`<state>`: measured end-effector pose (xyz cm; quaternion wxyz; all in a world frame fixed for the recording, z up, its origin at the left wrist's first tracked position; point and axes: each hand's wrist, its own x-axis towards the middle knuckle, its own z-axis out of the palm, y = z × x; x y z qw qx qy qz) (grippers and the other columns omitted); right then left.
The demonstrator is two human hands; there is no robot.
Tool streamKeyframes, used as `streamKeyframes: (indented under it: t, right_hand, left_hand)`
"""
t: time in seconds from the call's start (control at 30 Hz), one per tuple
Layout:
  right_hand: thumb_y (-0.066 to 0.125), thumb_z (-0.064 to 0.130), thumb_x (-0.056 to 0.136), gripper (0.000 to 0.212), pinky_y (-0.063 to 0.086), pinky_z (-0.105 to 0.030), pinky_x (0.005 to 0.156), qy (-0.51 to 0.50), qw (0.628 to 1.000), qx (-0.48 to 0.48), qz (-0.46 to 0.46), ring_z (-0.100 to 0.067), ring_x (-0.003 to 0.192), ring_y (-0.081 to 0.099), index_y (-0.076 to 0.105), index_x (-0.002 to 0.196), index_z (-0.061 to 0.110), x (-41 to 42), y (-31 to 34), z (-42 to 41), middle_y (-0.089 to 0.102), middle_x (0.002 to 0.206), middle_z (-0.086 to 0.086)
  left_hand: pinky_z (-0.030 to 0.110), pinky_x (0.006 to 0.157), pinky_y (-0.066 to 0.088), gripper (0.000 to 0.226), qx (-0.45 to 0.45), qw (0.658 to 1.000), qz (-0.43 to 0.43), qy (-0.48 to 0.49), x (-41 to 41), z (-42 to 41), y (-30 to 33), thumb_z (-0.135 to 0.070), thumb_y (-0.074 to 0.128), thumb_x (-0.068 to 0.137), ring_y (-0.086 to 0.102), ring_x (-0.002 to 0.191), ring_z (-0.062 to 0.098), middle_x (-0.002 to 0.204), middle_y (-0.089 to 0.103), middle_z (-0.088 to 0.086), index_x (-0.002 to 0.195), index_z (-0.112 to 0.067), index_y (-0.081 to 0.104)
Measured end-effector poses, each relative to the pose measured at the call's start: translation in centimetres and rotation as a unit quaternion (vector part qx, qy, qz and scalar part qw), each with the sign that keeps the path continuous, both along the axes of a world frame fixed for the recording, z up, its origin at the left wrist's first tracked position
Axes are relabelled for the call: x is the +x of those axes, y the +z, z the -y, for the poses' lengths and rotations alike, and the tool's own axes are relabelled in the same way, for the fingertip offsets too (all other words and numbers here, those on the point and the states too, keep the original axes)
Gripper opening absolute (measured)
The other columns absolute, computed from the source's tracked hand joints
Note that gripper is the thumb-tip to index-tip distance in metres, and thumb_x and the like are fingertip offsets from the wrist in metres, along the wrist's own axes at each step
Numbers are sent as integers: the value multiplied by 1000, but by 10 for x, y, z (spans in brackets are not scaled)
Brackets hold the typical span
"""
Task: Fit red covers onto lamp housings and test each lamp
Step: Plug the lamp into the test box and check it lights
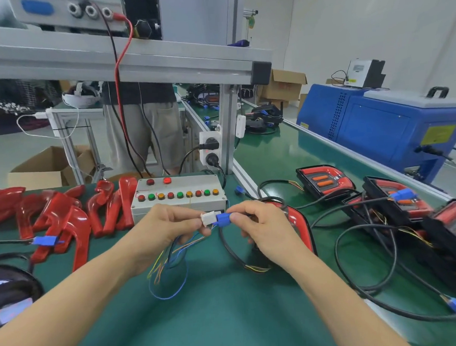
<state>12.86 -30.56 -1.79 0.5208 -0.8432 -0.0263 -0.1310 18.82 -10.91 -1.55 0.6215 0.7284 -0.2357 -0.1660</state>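
Green matting covers the workbench [218, 322], which stands in a white-walled workshop; an aluminium frame [138, 68] crosses overhead at 12 o'clock.

Head view. At centre, the left hand [169, 231] pinches a white connector [208, 219] between thumb and curled fingers; thin coloured wires [168, 263] trail from it toward 6 o'clock. The right hand [263, 229] pinches a blue connector [223, 218] between thumb and forefinger, the remaining fingers curled. The two connectors touch end to end; whether they are fully mated cannot be told. A black cable [232, 251] runs from the blue connector down and under the right hand.

Just beyond the hands, toward 12 o'clock, sits a grey test box [180, 203] with a row of red, green and amber buttons; two red buttons sit above the row.

At 9 o'clock lies a heap of loose red covers [62, 216], with a second blue plug [44, 240] resting against them. At 8 o'clock a dark glossy object, partly out of frame, lies at the bench edge.

Directly behind the right hand, a lamp [297, 219] with a red cover is partly hidden. At 3 o'clock, several lamps with red covers [327, 179] lie among looped black cables.

Background: a blue machine [385, 124] at 2 o'clock, cardboard boxes [282, 85], and a person [142, 124] standing beyond the frame.
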Motion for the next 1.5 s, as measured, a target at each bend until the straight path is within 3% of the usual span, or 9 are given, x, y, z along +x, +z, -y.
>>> streamKeyframes:
  t: [0.4, 0.6, 0.73, 0.83, 0.97, 1.27, 1.33, 1.4, 1.5]
  right_hand:
    - [60, 13, 93, 18, 44, -28, 61, -1, 1000, 21, -6, -6, 55, 46, 71, 86, 25, 4, -1, -17, 53, 55, 12]
    - [57, 18, 95, 17, 45, -20, 56, -4, 997, -75, -14, -2, 51, 51, 72, 104, 18, 0, -5, -17, 59, 87, 0]
    - [60, 36, 91, 32, 41, -27, 77, -202, 955, -194, 99, -10, 75, 56, 60, 123, 31, -18, -3, 12, 53, 111, 9]
    - [54, 44, 93, 44, 42, -35, 81, -335, 913, -230, -49, -27, 99, 59, 51, 128, 18, -33, -6, 63, 53, 123, -5]
    - [43, 60, 93, 58, 42, -34, 80, -285, 883, -249, -277, -29, 108, 57, 53, 117, 8, -32, -27, 86, 60, 122, -13]
    - [70, 62, 73, 62, 52, -42, 90, -255, 925, -54, -276, -23, 95, 62, 56, 105, 11, -15, -25, 88, 65, 108, -8]
    - [71, 68, 68, 86, 47, -43, 98, -263, 917, -102, -282, -27, 112, 57, 47, 125, 8, -16, -22, 84, 57, 126, -11]
    - [65, 78, 63, 106, 39, -42, 102, -321, 879, -256, -240, -31, 125, 45, 36, 138, 8, -17, -22, 81, 45, 136, -14]
    - [60, 81, 65, 78, 43, -33, 75, -312, 872, -304, -222, -26, 100, 55, 52, 103, 13, -21, -16, 76, 55, 107, -5]
  left_hand:
    - [12, 41, 33, 12, -61, 989, -129, 27, 4, 5, -7, -2, 61, 84, 38, 41, 8, 76, 70, 16, 90, 4, 70]
    - [16, 43, 29, 29, -38, 995, -92, -34, 12, 4, -15, -3, 59, 86, 36, 43, 11, 75, 69, 17, 110, -18, 69]
    - [17, 43, 29, 24, -13, 996, -81, -30, 21, -1, -17, -1, 59, 87, 38, 43, 13, 72, 68, 17, 98, -15, 75]
    - [15, 41, 32, 23, 6, 994, -111, -4, 28, -18, -23, -2, 61, 85, 41, 42, 12, 73, 68, 17, 102, -11, 73]
    - [16, 42, 40, 27, 31, 988, -151, -21, 27, -25, -32, -8, 67, 75, 47, 45, 14, 79, 68, 23, 101, -8, 74]
    - [23, 50, 33, 22, 111, 986, -98, -82, 25, -13, -39, -4, 63, 87, 46, 52, 17, 79, 70, 20, 103, -14, 74]
    - [22, 50, 33, 22, 114, 986, -90, -79, 25, -10, -41, -4, 62, 88, 46, 52, 16, 78, 70, 19, 103, -15, 74]
    - [19, 47, 35, 23, 84, 991, -91, -54, 26, -11, -42, -2, 60, 89, 46, 50, 15, 77, 69, 19, 102, -13, 74]
    - [15, 44, 39, 24, 10, 991, -130, 15, 33, -20, -46, 3, 58, 87, 45, 47, 14, 76, 67, 22, 102, -8, 73]
